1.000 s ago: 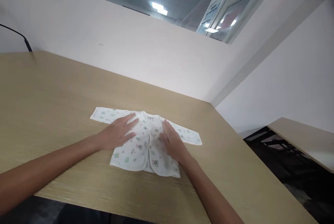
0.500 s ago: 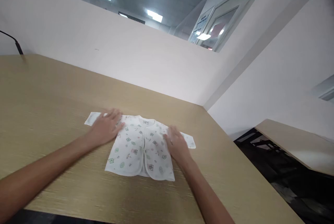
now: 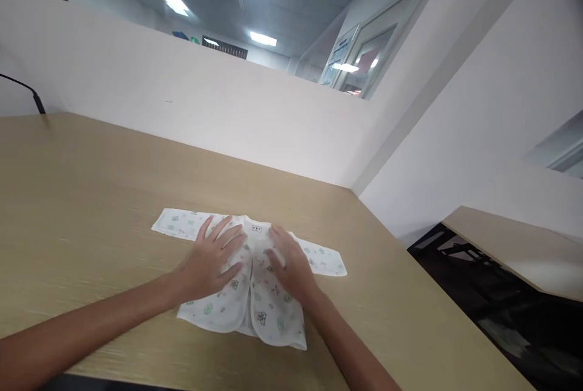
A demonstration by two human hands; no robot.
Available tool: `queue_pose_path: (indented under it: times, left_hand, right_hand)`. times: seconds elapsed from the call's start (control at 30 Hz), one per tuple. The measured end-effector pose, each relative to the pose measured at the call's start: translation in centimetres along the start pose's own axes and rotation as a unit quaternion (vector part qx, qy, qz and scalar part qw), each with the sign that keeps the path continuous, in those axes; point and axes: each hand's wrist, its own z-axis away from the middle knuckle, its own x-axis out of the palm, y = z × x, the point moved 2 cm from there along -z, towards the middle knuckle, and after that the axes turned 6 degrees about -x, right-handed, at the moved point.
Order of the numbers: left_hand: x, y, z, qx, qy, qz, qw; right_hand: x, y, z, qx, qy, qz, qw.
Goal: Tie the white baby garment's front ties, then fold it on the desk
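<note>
A small white baby jacket with green and dark animal prints lies spread on the table, front side up, its sleeves stretched out to both sides. Its collar, with a small printed label inside, points away from me, and the front edges part toward the hem. My left hand rests on the left front panel near the collar, fingers spread. On the right panel lies my right hand, fingers stretched toward the neckline. Both hands are flat and grip nothing. They cover parts of the chest and shoulders.
The light wood table reaches back to a white partition wall with glass above. A black cable stands at the far left. To the right, past the table's edge, is another wooden surface with a dark space below it.
Both hands have moved inward from the sleeves and shoulders onto the front panels, so the sleeves show more fully. The camera view has tilted up slightly.
</note>
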Motion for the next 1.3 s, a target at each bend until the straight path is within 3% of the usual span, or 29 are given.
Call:
queue_pose_path:
  times: [0.07, 0.2, 0.33, 0.47, 0.73, 0.97, 1.3]
  left_hand:
    - [-0.1, 0.8, -2.4, -0.034, 0.019, 0.046, 0.998]
    - [2.1, 0.8, -6.1, -0.085, -0.002, 0.095, 0.992]
    - [5.0, -0.8, -6.6, -0.045, -0.009, 0.070, 0.996]
    - [6.5, -2.2, -5.9, -0.064, -0.031, 0.121, 0.990]
    - [6.5, -2.2, -5.8, -0.104, -0.035, 0.169, 0.979]
    - [7.0, -2.6, -6.2, -0.115, -0.032, 0.227, 0.967]
    - [6.2, -2.4, -6.3, -0.109, -0.050, 0.225, 0.967]
  right_hand:
    - [-0.7, 0.4, -2.0, 0.038, 0.062, -0.023, 0.997]
    - [0.2, 0.6, -5.2, 0.097, -0.010, -0.070, 0.993]
    - [2.3, 1.0, -5.0, 0.129, -0.034, -0.042, 0.990]
    - [3.5, 1.4, -3.8, 0.127, -0.055, -0.030, 0.990]
    - [3.3, 1.6, -4.4, 0.087, -0.074, -0.064, 0.991]
    - [3.6, 1.6, -4.8, 0.032, -0.026, -0.098, 0.994]
    - [4.5, 1.9, -4.2, 0.040, 0.026, -0.124, 0.991]
